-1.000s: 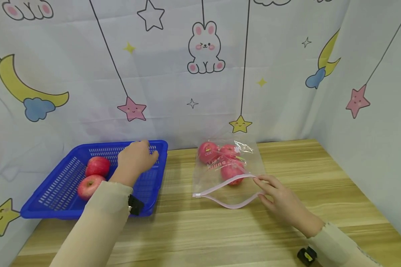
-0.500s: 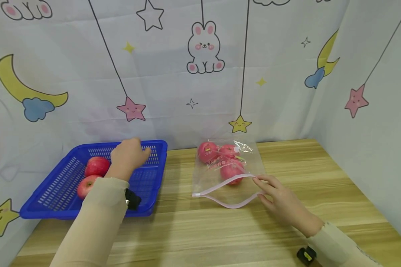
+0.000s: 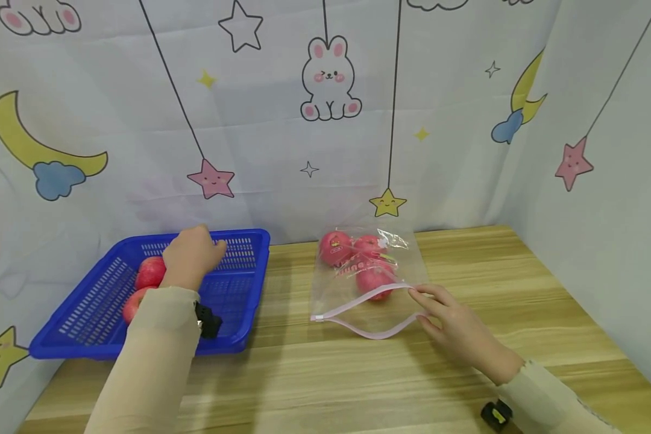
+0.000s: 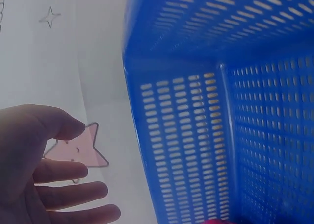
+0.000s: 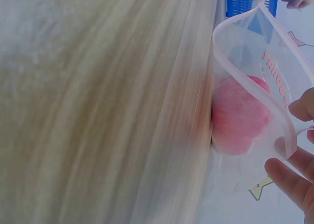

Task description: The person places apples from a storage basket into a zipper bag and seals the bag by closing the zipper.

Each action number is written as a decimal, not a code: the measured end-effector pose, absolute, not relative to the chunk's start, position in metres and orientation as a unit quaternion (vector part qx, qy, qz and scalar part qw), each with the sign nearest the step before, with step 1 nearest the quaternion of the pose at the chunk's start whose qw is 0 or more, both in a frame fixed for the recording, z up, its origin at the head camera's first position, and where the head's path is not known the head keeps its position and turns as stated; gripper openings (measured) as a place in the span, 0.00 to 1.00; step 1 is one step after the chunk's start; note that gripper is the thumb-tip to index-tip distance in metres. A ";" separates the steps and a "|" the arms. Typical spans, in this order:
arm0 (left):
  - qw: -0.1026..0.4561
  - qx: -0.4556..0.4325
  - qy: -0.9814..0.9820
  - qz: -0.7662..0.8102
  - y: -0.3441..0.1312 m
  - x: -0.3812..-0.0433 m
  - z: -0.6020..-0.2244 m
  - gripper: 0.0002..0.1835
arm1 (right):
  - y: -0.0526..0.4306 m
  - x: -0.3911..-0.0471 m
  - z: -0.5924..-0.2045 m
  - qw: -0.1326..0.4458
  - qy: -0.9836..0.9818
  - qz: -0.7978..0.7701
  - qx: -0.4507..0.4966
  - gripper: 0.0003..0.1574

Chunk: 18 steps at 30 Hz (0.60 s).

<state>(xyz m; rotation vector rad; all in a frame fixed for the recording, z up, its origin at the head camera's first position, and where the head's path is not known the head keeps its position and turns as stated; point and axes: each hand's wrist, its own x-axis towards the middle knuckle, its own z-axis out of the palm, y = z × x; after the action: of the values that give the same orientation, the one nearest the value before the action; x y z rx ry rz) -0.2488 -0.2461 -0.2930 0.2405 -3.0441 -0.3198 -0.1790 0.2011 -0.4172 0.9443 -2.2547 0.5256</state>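
Note:
My left hand (image 3: 191,256) hovers over the blue plastic basket (image 3: 257,283), its fingers loosely bent with nothing between them in the left wrist view. Beside and partly behind that wrist, two red apples, a farther apple (image 3: 149,272) and a nearer apple (image 3: 133,303), lie in the basket. On the table lies a clear zip bag (image 3: 328,292) with a pink-edged mouth spread apart. Several red apples (image 3: 375,278) are inside it. The right hand (image 3: 458,325) holds the bag's right corner at the mouth, thumb and fingertips at the pink edges (image 5: 245,82).
The wood-grain table (image 3: 304,386) runs up to a white curtain (image 3: 271,108) printed with rabbits, stars and moons. A white slider (image 3: 319,317) sits at the left end of the bag's zip. Black wrist devices are on both sleeves.
My left hand has moved left across the basket, closer to the apples, and now covers part of them. The right hand and the bag stay where they were.

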 end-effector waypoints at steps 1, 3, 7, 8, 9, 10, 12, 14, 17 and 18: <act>0.034 0.084 -0.990 -0.104 -0.248 -0.249 -0.294 0.22 | 0.201 -0.179 -0.417 0.317 -0.855 0.199 0.358 0.39; 0.028 0.099 -0.989 -0.103 -0.253 -0.250 -0.296 0.21 | 0.201 -0.179 -0.417 0.318 -0.855 0.198 0.358 0.39; 0.013 0.130 -0.987 -0.094 -0.263 -0.250 -0.300 0.25 | 0.201 -0.179 -0.416 0.314 -0.858 0.197 0.355 0.39; 0.007 0.140 -0.986 -0.092 -0.265 -0.250 -0.300 0.27 | 0.201 -0.179 -0.416 0.312 -0.859 0.197 0.354 0.39; 0.001 0.149 -0.985 -0.090 -0.267 -0.250 -0.300 0.29 | 0.201 -0.179 -0.416 0.311 -0.860 0.197 0.353 0.39; -0.004 0.158 -0.983 -0.090 -0.269 -0.249 -0.299 0.31 | 0.201 -0.179 -0.416 0.310 -0.861 0.197 0.352 0.39; -0.015 0.180 -0.979 -0.094 -0.272 -0.247 -0.298 0.34 | 0.201 -0.178 -0.416 0.307 -0.862 0.197 0.352 0.39; -0.022 0.203 -0.974 -0.098 -0.275 -0.246 -0.298 0.37 | 0.201 -0.178 -0.415 0.306 -0.862 0.197 0.353 0.39; -0.032 0.234 -0.966 -0.104 -0.281 -0.246 -0.299 0.39 | 0.201 -0.178 -0.415 0.307 -0.861 0.197 0.354 0.39; -0.036 0.242 -0.964 -0.105 -0.284 -0.246 -0.300 0.40 | 0.201 -0.178 -0.415 0.308 -0.861 0.197 0.355 0.40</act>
<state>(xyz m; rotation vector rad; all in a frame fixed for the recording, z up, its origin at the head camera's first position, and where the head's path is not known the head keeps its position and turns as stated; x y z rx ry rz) -0.2464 -0.2837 -0.3000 0.7780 -3.0999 -0.3376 -0.1779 0.2009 -0.4147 0.9387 -2.2758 0.5213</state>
